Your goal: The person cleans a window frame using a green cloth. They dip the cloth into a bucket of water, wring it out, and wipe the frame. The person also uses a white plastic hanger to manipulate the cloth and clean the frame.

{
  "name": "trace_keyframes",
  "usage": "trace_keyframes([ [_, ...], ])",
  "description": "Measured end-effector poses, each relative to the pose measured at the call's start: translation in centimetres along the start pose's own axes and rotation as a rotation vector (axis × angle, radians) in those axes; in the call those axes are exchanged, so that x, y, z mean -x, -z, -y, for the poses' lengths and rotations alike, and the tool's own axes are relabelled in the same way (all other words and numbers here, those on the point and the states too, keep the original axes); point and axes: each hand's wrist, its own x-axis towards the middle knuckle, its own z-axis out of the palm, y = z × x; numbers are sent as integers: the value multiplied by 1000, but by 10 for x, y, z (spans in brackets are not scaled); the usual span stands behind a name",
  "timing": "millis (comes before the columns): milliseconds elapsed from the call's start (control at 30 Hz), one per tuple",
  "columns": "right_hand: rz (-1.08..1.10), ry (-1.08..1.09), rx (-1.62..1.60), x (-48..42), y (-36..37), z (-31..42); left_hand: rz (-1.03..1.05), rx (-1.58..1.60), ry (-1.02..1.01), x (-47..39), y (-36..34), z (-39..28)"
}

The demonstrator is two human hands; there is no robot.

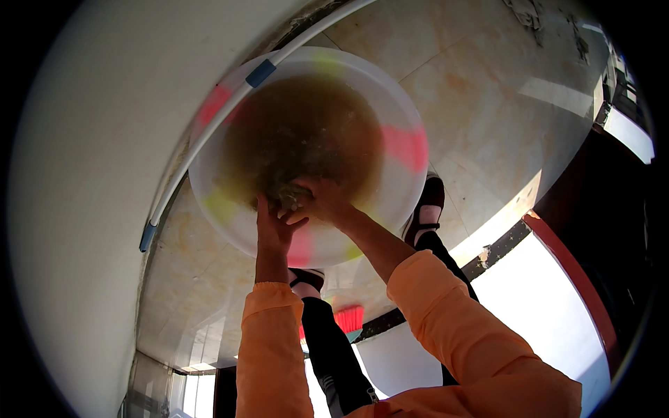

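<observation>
A large round plastic basin (345,243), whitish with pink and yellow-green patches, sits on the floor before me. Murky brown water (308,120) fills its middle. At the near side of the water is a wet greyish bundle (290,196), perhaps cloth or mop strands, mostly sunk. My right hand (324,201) is bent over it from the right, fingers curled against it. From the left, my left hand (274,224) reaches to its edge with thumb and a finger spread apart; its other fingertips are hidden in the water and by the bundle.
A white pole (209,130) with blue fittings passes over the basin's left rim, along the pale wall (104,130). Glossy tiled floor (486,104) extends to the right. My shoes (431,204) flank the basin's near side. A red-bristled broom (349,317) lies behind my leg.
</observation>
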Motion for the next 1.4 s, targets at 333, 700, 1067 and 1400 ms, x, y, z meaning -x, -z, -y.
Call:
trace_keyframes([
  [333,-167,294,-153,79,-21,95,275,186,-73,27,-8,-11],
  [700,-457,371,228,26,-3,72,-17,171,-182,28,-69,-11],
  [1067,-536,3,385,-5,91,-26,-87,72,-97,44,-22,-17],
  [1400,2,131,-20,22,-8,8,286,117,-35,-12,-7,-4],
])
